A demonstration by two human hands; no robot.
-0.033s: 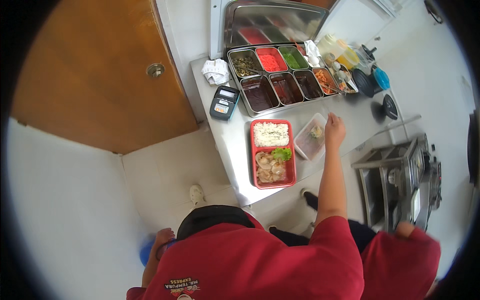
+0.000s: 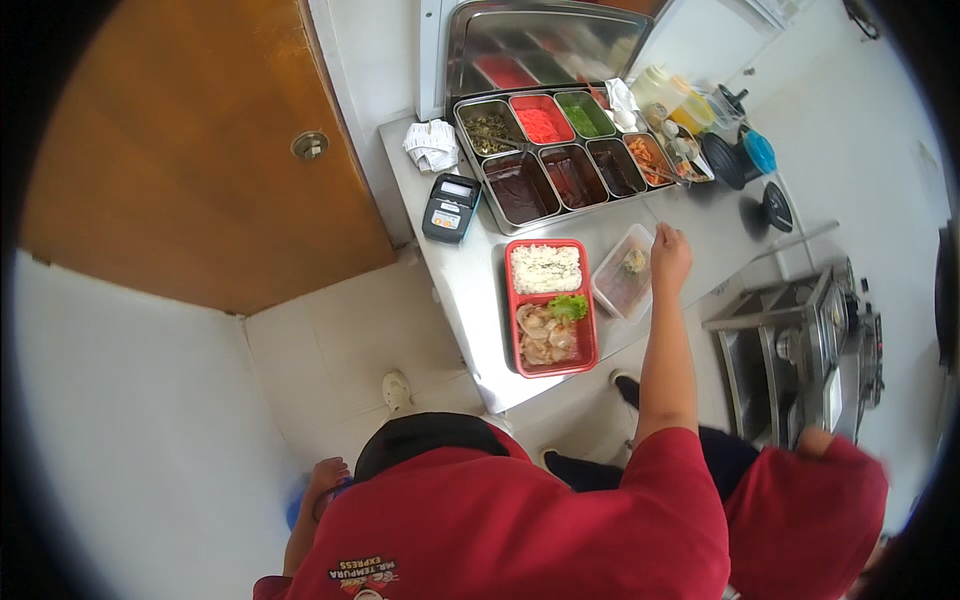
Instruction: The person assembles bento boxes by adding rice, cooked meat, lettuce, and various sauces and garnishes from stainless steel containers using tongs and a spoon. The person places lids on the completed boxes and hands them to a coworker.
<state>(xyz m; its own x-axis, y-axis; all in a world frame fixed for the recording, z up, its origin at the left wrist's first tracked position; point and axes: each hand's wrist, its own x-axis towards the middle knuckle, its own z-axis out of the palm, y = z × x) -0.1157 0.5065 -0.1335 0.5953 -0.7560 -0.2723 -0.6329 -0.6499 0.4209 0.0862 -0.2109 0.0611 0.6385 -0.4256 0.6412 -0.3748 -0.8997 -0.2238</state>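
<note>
Mid-frame on the smooth steel table (image 2: 465,325), a glossy red rectangular two-compartment tray (image 2: 558,371) holds grainy white rice (image 2: 545,268) above, glistening pale-brown slices (image 2: 546,338) and frilly green lettuce (image 2: 570,307) below. Beyond it, the right hand (image 2: 671,258), fingers bunched, overlaps a translucent plastic tub (image 2: 615,287); the left hand (image 2: 328,474), lower left, is half curled. I cannot tell whether either grips anything.

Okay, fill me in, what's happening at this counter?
The person's right hand is drawn closed at the right edge of a clear plastic container; whether it pinches anything is unclear. Left of that container stands a red meal box holding rice, lettuce and what looks like sliced meat. The left hand hangs low, beside something blue.
</note>
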